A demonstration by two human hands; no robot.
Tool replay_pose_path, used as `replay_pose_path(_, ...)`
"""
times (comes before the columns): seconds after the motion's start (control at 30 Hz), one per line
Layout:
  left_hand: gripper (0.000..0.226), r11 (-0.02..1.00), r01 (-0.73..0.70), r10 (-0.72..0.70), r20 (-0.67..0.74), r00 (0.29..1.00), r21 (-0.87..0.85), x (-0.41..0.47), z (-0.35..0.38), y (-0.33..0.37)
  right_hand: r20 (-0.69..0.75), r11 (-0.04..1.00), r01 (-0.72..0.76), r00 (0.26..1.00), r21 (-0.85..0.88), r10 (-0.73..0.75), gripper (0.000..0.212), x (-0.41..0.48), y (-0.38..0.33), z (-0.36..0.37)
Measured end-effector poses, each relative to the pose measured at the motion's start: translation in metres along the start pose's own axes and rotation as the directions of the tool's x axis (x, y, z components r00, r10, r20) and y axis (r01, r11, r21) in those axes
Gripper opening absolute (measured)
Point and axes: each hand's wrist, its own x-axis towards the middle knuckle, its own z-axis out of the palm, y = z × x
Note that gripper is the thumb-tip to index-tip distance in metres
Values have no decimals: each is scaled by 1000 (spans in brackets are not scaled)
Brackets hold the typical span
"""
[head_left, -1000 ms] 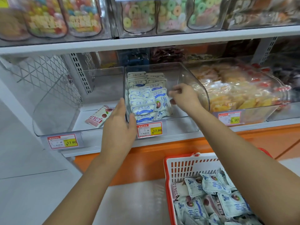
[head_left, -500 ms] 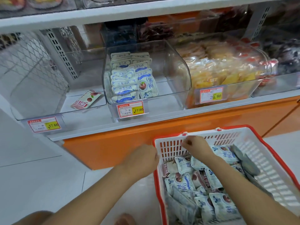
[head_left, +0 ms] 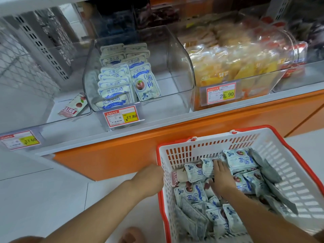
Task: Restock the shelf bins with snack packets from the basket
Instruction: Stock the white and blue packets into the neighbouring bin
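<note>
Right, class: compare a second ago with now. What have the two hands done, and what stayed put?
Both hands came down from the middle bin to the basket. The right hand, then at the bin stack, now lies with fingers spread on the basket packets, gripping none visibly. The left hand went from the bin's front to the basket's left wall. The bin stack and lone red packet stayed put.

Near end of basket (head_left: pixel 289 181) off-frame; small print on price tag (head_left: pixel 121 116) illegible.
</note>
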Motion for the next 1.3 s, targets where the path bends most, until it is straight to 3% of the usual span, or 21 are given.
replay_pose_path(0.13,24,1000,-23,23,-10,1000,1,-3,-6,6,-161,991,92,981,-101,-107,60,-1,-5,1)
replay_pose_path(0.23,26,1000,3,-3,4,1000,-15,-2,-6,5,-148,969,194,965,-155,-217,44,-6,-13,0)
replay_pose_path(0.3,23,997,40,-39,15,999,-62,-2,-6,5,-171,971,235,956,-42,-239,43,-11,-19,-1)
replay_pose_path(0.4,24,991,64,-66,-21,998,-116,-4,-10,6,-381,895,316,906,316,-185,40,-21,-28,-14)
replay_pose_path(0.47,25,987,52,-67,-96,993,-153,-7,-16,8,-503,816,424,842,393,-196,40,-29,-42,-36)
replay_pose_path(0.53,32,947,38,-87,-142,986,-319,-12,-26,13,-604,759,525,765,385,-223,45,-42,-59,-65)
replay_pose_path(0.6,44,752,62,-134,-61,989,-656,-18,-37,17,-710,713,627,654,314,-263,50,-58,-76,-95)
replay_pose_path(0.63,47,565,72,-114,9,993,-822,-22,-44,19,-755,697,667,592,264,-281,51,-66,-82,-108)
replay_pose_path(0.7,40,241,52,-29,46,999,-969,-31,-57,23,-835,677,719,462,157,-298,52,-81,-92,-130)
replay_pose_path(0.8,20,113,-63,-24,-67,997,-992,-43,-73,25,-895,660,750,319,39,-311,51,-100,-100,-152)
replay_pose_path(0.9,9,59,-158,-71,-162,984,-986,-55,-86,25,-927,618,784,273,59,-258,63,-117,-104,-169)
replay_pose_path(0.97,11,50,-226,-81,-230,970,-973,-65,-95,22,-938,576,804,297,144,-179,67,-129,-108,-185)
replay_pose_path(1.0,12,44,-267,-89,-270,959,-963,-69,-98,20,-931,548,807,342,220,-130,62,-135,-110,-194)
replay_pose_path(1.07,11,31,-343,-116,-345,932,-939,-79,-108,18,-844,365,790,536,492,-23,45,-145,-115,-212)
replay_pose_path(1.1,11,51,-375,-140,-378,915,-926,-82,-112,16,-737,190,725,676,662,-14,34,-150,-119,-223)
replay_pose_path(1.13,10,94,-403,-165,-414,895,-910,-85,-116,15,-609,31,612,789,790,-75,27,-152,-121,-233)
replay_pose_path(1.17,10,137,-426,-186,-445,876,-894,-87,-120,15,-502,-35,505,843,862,-193,26,-153,-124,-243)
replay_pose_path(1.23,14,193,-461,-221,-497,839,-866,-90,-126,14,-396,66,452,834,889,-385,29,-148,-130,-261)
replay_pose_path(1.3,14,242,-500,-251,-552,795,-831,-92,-133,14,-371,159,473,824,867,-429,27,-140,-138,-278)
